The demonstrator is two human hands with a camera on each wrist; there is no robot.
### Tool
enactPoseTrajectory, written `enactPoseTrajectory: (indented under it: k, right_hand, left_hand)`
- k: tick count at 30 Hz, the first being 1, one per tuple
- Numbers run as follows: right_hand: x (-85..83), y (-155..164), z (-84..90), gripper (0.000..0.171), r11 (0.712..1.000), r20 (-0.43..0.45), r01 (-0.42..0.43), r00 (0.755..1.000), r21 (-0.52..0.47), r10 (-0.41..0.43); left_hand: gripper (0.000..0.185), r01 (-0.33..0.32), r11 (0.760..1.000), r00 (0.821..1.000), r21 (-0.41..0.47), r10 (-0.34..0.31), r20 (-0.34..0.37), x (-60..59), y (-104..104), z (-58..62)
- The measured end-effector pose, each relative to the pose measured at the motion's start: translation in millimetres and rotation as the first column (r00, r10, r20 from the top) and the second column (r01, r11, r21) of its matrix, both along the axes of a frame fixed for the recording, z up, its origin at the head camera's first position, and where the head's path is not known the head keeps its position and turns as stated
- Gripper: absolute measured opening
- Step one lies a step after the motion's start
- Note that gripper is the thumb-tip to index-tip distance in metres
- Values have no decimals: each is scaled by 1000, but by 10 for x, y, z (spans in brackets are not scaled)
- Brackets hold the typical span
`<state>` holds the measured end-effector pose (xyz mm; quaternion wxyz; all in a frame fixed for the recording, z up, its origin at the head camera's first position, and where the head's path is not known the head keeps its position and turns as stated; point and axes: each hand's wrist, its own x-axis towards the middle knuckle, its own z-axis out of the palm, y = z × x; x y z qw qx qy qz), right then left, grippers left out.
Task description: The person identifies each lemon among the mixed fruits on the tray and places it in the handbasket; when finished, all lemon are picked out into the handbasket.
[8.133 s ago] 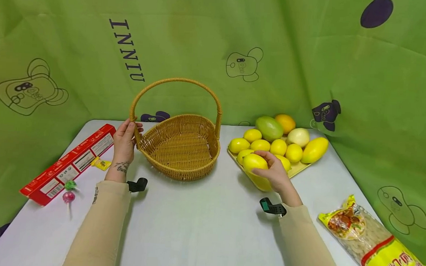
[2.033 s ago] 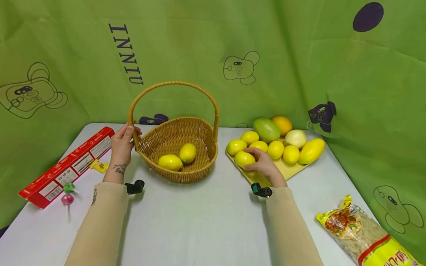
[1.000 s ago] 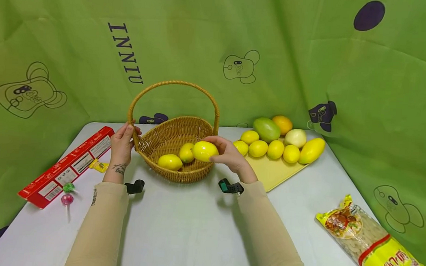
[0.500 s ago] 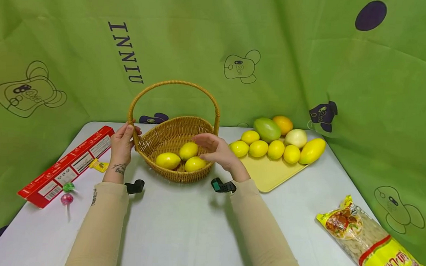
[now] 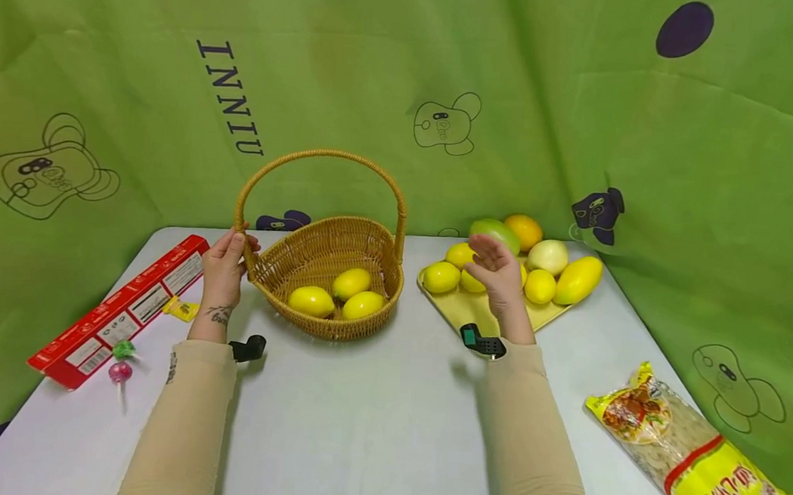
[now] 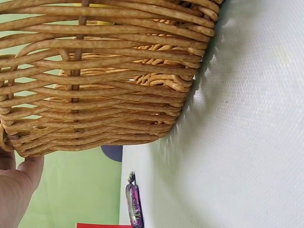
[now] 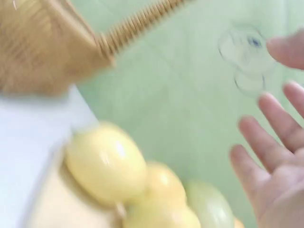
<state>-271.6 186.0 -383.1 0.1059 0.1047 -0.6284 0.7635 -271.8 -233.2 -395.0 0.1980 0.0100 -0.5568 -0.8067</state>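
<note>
A wide stretch of bare white table (image 5: pixel 372 428) lies open between the two sleeves, running from the near edge up to the basket (image 5: pixel 327 273), which stands toward the far edge against the green printed cloth (image 5: pixel 380 72). The left hand (image 5: pixel 223 263) curls its fingers round the foot of the basket's arched handle at the left rim. The right hand (image 5: pixel 493 272) hovers with fingers spread and relaxed, holding nothing, above the flat pale-yellow tray (image 5: pixel 464 312) just right of the basket. Three smooth, oval yellow lemons (image 5: pixel 339 295) lie in the basket, close together on its woven floor. On the tray, partly hidden by the hand, at least four more yellow lemons show, with one green mango (image 5: pixel 500 229), one orange, one pale round fruit and one long yellow mango (image 5: pixel 578 280). The basket is tight coiled wicker, oval, with flaring walls. One long red carton (image 5: pixel 120 310) and two lollipops (image 5: pixel 120 363) lie near the left edge; one crinkled plastic noodle bag (image 5: pixel 687 451) lies near the right edge.
</note>
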Motion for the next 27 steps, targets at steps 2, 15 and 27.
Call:
enactPoseTrajectory:
  k: [2, 15, 27]
  right_hand:
    - [-26, 142, -25, 54, 992, 16, 125, 992, -30, -124]
    - [-186, 762, -339, 53, 808, 73, 588, 805, 22, -588]
    - [-176, 831, -488, 60, 744, 217, 631, 712, 218, -668]
  left_hand:
    - [31, 3, 1000, 1000, 1, -3, 7, 4, -8, -1]
    - [43, 13, 1000, 1000, -26, -12, 15, 18, -5, 2]
    - [44, -1, 1000, 1000, -27, 2, 18, 22, -2, 4]
